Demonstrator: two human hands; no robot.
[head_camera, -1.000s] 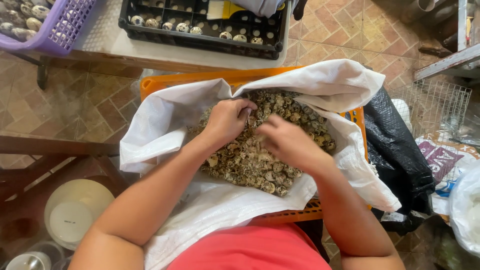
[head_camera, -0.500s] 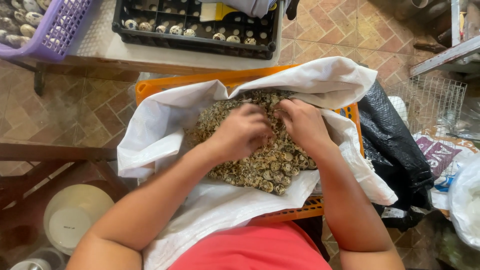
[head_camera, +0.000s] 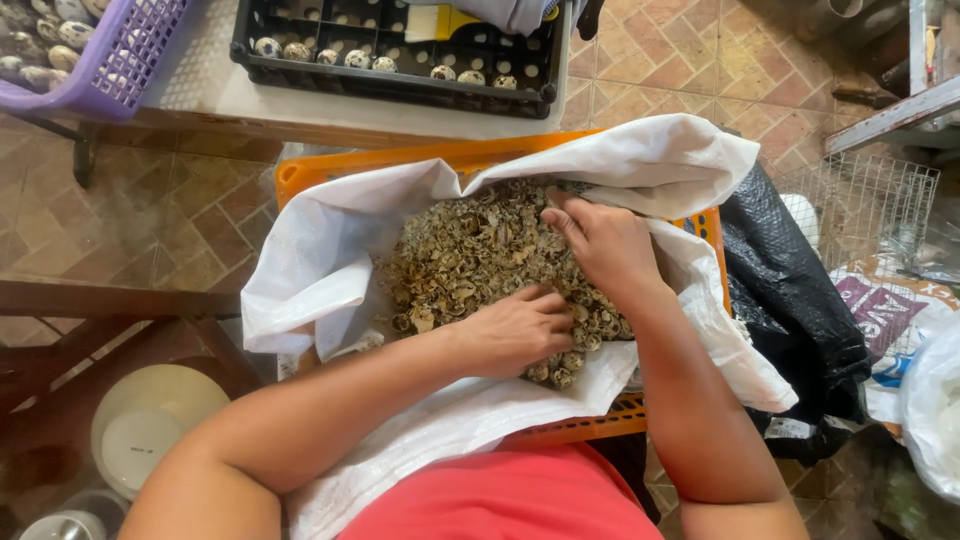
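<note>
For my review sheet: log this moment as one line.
left hand: pressed into broken eggshells | right hand: on shells, far side | shells in white sack lining orange crate

Under both hands lies a heap of brittle, matt, speckled brown shell fragments (head_camera: 470, 250), rough and flaky. The left hand (head_camera: 515, 330) and right hand (head_camera: 600, 245) press into it. Around them spreads a white woven plastic sack (head_camera: 320, 270) with a faint sheen, lining an orange moulded plastic crate (head_camera: 400, 160). To the right of the right hand sits a glossy, crinkled black plastic bag (head_camera: 790, 300). Beyond the hands stands a matt black plastic tray (head_camera: 400, 85); beneath is dull terracotta brick paving (head_camera: 180, 210).
</note>
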